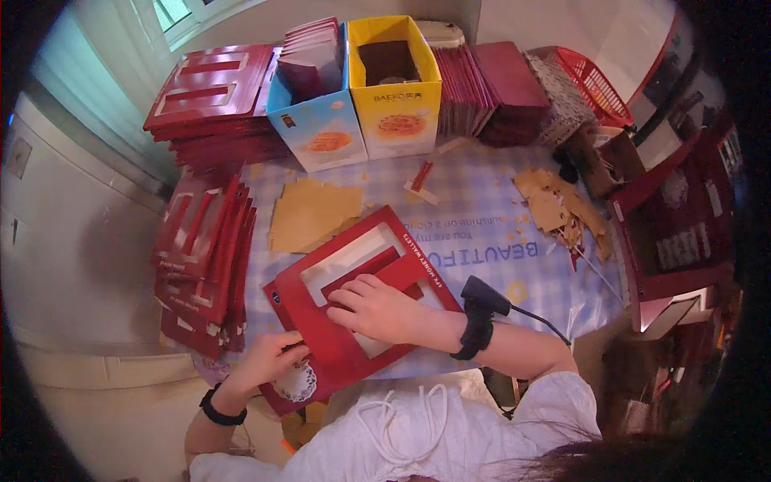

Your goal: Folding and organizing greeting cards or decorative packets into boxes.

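A red cardboard package (317,321) with cut-out windows lies tilted across the near edge of the table. My right hand (373,309) rests on its face with bent fingers at the edge of a window, gripping the card there. My left hand (277,357) is closed at the package's left edge, fingertips on the card; what lies under them is partly hidden. Just below that hand, a round white lacy piece (297,381) shows against the red card. Each wrist wears a black band, and a dark device with a cable sits on the right one.
Stacks of similar red packages (197,249) stand along the left. Behind are a blue box (321,128) holding envelopes, a yellow box (401,120), dark red stacks (510,92) and a red basket (590,84). Tan sheets (313,213) and torn scraps (554,205) lie on the checked cloth.
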`<action>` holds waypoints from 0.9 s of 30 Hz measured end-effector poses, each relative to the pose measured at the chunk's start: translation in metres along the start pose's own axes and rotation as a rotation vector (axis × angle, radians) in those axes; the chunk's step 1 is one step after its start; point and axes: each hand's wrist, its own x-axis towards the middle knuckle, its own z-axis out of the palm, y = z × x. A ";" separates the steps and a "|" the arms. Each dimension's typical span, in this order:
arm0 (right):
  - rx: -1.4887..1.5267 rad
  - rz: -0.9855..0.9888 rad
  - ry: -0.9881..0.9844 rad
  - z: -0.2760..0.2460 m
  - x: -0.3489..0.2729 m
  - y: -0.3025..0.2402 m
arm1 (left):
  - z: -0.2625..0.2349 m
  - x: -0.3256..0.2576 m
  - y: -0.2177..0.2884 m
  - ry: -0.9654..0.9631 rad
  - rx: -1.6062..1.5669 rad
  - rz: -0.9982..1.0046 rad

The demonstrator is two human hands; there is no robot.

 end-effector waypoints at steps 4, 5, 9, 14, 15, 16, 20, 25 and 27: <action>0.072 0.001 0.036 0.002 0.001 0.001 | 0.003 -0.001 0.015 0.099 -0.062 -0.115; 0.087 -0.003 0.061 0.002 0.001 0.001 | 0.005 0.000 0.010 0.103 -0.065 -0.117; 0.140 -0.007 0.075 -0.001 0.001 0.002 | 0.000 0.000 0.012 0.175 -0.089 -0.161; 0.171 0.025 0.062 -0.003 0.001 0.003 | -0.006 0.002 0.004 0.093 -0.198 -0.116; 0.173 0.025 0.060 -0.002 0.001 0.003 | -0.005 0.001 0.004 0.100 -0.259 -0.111; 0.174 0.007 0.091 -0.001 0.001 0.003 | -0.003 0.001 0.003 0.105 -0.320 -0.105; 0.183 -0.007 0.091 -0.003 0.001 0.002 | 0.006 0.001 0.001 0.133 -0.311 -0.110; 0.160 0.014 0.100 -0.006 0.003 0.003 | 0.003 0.003 0.006 0.148 -0.203 -0.113; 0.130 -0.004 0.142 -0.008 0.002 0.000 | 0.001 0.003 0.002 0.144 -0.239 -0.106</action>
